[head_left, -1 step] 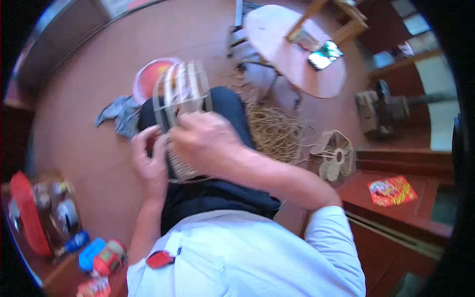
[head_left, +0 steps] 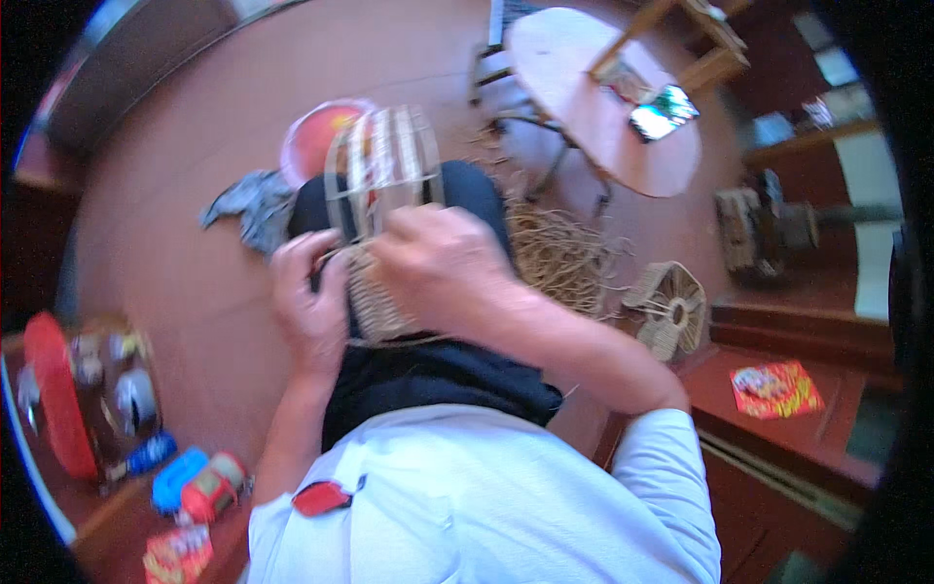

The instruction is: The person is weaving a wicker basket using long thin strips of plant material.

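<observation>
Shifting right hand (head_left: 438,258): slightly farther from left hand (head_left: 309,304), more woven piece (head_left: 377,313) uncovered.
Left hand: thumb and index apart, beside weave.
Right hand: fingertips hidden, cannot tell.

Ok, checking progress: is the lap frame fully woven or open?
Partly open: the frame is woven at its near end; gaps show between far strips.

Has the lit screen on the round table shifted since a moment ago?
No, the lit screen keeps the same spot on the round table; only the whole view moved.
</observation>
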`<state>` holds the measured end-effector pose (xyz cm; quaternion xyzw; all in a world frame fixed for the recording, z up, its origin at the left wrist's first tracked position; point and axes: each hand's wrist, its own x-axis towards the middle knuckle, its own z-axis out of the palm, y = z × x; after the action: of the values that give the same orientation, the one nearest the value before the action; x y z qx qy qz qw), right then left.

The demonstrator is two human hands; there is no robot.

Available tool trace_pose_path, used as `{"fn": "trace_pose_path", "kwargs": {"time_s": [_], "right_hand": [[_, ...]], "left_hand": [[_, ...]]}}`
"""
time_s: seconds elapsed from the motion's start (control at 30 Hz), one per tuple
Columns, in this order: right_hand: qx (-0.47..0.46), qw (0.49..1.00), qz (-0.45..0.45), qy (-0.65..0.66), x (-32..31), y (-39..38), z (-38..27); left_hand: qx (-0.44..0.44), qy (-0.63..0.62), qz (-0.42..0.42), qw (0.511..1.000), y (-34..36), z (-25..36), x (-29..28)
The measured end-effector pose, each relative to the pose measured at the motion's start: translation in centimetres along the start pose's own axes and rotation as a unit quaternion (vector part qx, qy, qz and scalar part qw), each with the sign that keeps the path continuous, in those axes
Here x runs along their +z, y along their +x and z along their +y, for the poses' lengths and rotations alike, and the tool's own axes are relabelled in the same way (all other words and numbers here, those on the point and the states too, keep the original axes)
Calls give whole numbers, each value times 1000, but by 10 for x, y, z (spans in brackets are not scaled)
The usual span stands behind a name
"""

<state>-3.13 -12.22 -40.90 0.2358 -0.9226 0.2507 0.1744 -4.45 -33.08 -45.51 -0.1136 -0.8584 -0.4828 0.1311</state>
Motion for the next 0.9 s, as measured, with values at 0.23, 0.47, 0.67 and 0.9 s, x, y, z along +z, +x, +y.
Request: {"fn": "trace_pose_path", "kwargs": {"time_s": [0.23,0.47,0.67,0.9], "right_hand": [[-13,987,-51,-150,-50,-20,31],[6,971,-15,-239,-62,-13,47],[96,981,41,-163,-40,10,53],[268,861,28,432,-49,40,34]], "left_hand": [[203,166,-26,965,15,13,-4],[232,162,-65,957,22,17,-1],[211,138,-97,963,27,24,-10],[165,111,-126,972,30,31,-6]]}}
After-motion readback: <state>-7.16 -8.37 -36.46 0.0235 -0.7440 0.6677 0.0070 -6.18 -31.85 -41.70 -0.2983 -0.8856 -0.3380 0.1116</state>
